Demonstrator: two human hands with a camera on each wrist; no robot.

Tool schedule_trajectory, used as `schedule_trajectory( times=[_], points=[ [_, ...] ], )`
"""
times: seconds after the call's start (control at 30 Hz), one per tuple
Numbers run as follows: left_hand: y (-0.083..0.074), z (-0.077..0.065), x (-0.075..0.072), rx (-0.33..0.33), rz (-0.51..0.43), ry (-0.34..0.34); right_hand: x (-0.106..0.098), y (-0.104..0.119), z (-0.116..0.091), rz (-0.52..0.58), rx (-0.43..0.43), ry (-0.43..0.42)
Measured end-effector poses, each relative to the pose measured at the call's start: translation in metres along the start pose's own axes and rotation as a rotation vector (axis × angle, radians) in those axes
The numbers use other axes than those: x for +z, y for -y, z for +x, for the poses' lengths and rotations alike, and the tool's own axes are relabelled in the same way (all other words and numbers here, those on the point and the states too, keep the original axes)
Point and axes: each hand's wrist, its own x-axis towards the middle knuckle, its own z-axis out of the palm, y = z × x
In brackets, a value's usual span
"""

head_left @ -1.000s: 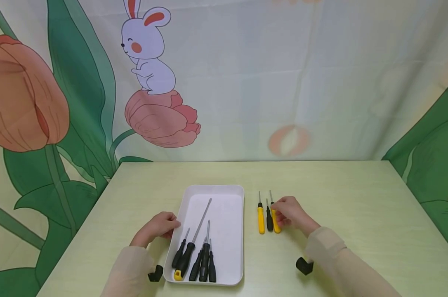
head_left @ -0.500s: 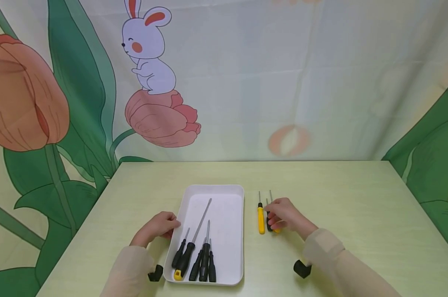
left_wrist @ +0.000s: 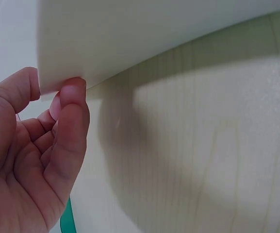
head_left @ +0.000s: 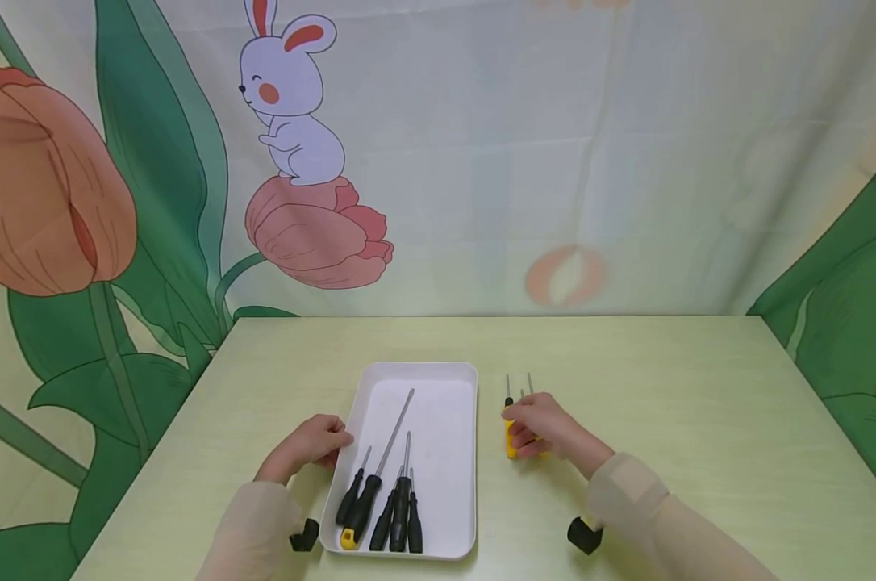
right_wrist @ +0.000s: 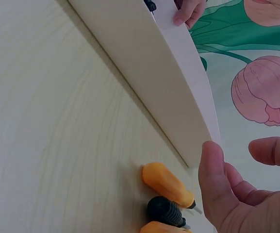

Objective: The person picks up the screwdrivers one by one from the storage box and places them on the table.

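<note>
White tray [head_left: 445, 452], one: we list it between the two hands, its left rim pinched by thumb and fingers of the left hand [head_left: 310, 440]. Black-handled screwdrivers [head_left: 383, 520], five: in the tray, to the right of the left hand; the longest ends in yellow. Yellow-handled screwdrivers [right_wrist: 165, 184], two, with one black screwdriver [right_wrist: 165, 210] between: on the table [head_left: 699, 403] below the right hand [head_left: 543, 424], which we record with thumb and fingers parted, holding nothing.
</note>
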Motion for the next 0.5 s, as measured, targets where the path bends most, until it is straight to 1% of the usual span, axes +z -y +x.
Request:
schedule_trajectory(
  times=[0.2,0.5],
  points=[
    [0.001,0.002,0.001,-0.002,-0.001,-0.005,0.006,0.002,-0.005,0.007,-0.032,0.021],
    [0.0,0.0,0.0,0.005,-0.001,-0.002,0.015,0.005,-0.011,0.029,-0.033,0.05]
  ],
)
